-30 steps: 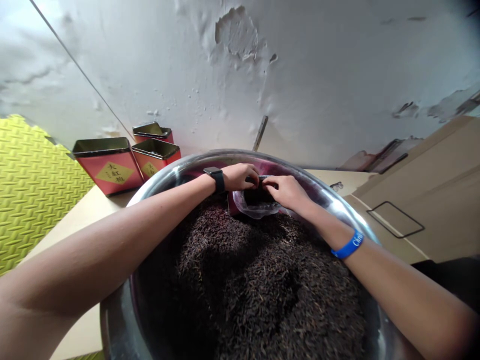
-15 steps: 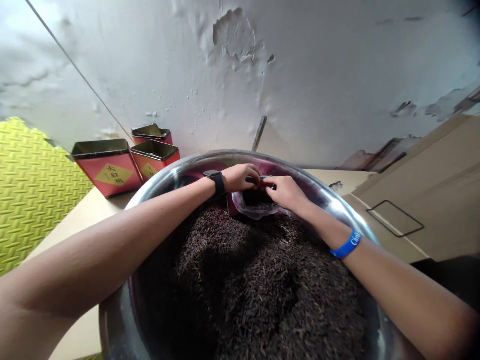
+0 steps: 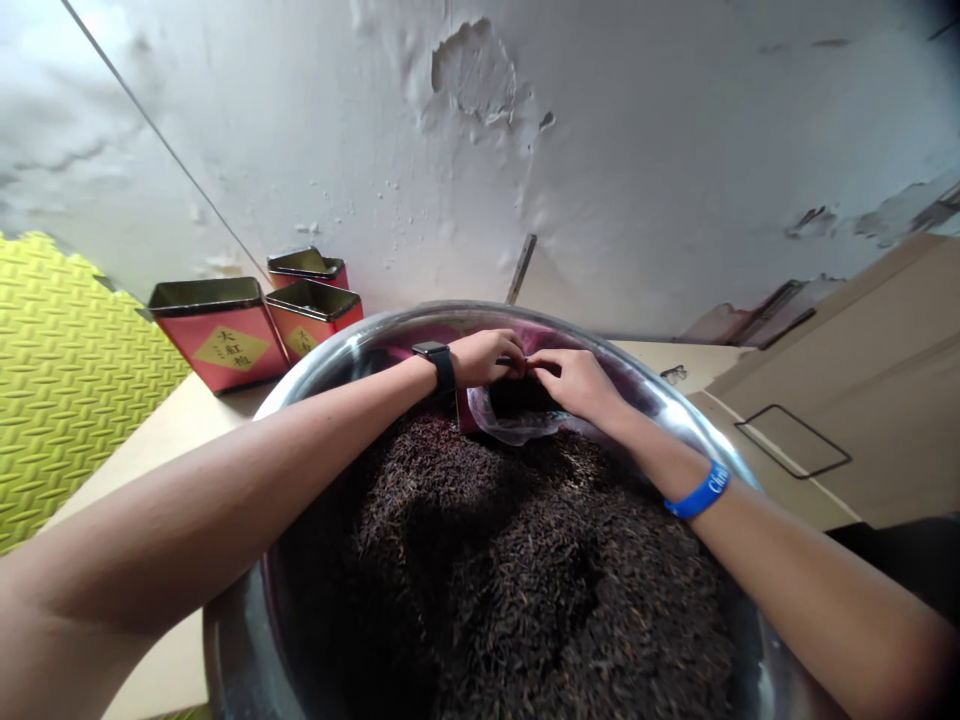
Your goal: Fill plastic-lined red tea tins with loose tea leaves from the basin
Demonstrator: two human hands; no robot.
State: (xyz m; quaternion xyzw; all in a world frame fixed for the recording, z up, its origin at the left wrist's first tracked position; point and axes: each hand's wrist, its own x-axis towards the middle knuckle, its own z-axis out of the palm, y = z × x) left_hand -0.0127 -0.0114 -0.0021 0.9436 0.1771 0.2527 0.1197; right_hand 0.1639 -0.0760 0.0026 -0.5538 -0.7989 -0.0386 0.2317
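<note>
A large metal basin (image 3: pixel 720 437) holds a heap of dark loose tea leaves (image 3: pixel 540 570). At its far side a red tin (image 3: pixel 466 413) sits among the leaves, lined with a clear plastic bag (image 3: pixel 517 433) folded over the near edge. Dark contents show inside the bag. My left hand (image 3: pixel 486 357), with a black watch at the wrist, has its fingers closed at the bag's far edge. Beside it, my right hand (image 3: pixel 576 381) pinches that same edge, fingertips almost touching the left ones. The exact grip is partly hidden by the fingers.
Several open red tins (image 3: pixel 217 355) with yellow labels stand left of the basin on a pale table (image 3: pixel 150 465). Glasses (image 3: pixel 673 374) lie at the right, near a cardboard box (image 3: pixel 877 400). A peeling wall (image 3: pixel 637 180) rises close behind. Yellow matting (image 3: pixel 75 400) is at left.
Both hands stay at the bag's far edge, with only small finger movements. The whole view has shifted slightly.
</note>
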